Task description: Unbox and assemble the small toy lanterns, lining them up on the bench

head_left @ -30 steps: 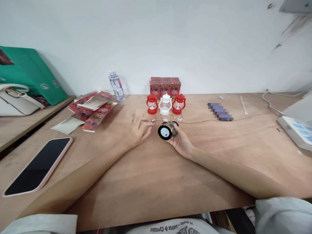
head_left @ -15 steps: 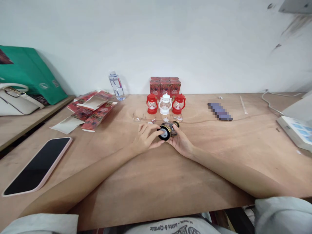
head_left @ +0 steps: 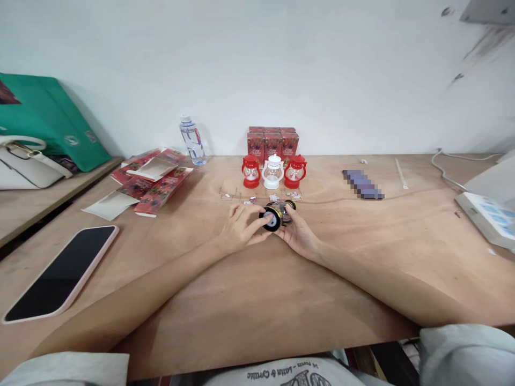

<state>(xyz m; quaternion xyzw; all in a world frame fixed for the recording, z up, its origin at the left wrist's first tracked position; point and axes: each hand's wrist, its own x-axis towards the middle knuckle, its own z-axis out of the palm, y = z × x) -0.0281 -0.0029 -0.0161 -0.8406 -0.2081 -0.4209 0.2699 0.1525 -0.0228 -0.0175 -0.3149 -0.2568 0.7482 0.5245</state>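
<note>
A small black and gold lantern (head_left: 286,213) lies on its side between my hands, its round base facing left toward me. My right hand (head_left: 301,234) wraps around its clear body. At the base, my left hand (head_left: 243,228) has its fingers on the black rim and one fingertip on the pale disc underneath. Just beyond stand a red lantern (head_left: 251,172), a white lantern (head_left: 273,172) and another red lantern (head_left: 295,172), all upright in a row. Thin wire pieces with small white tags (head_left: 249,200) lie in front of them.
Red printed boxes (head_left: 272,143) stand behind the lanterns. Flattened red packaging (head_left: 159,187) and a water bottle (head_left: 192,140) are to the left, with a phone (head_left: 62,273) nearer me. A pixelated dark item (head_left: 363,184) and a white power strip (head_left: 488,220) are on the right.
My left fingertip has shifted slightly over the disc on the lantern's base. Otherwise the hands and lantern stay in place.
</note>
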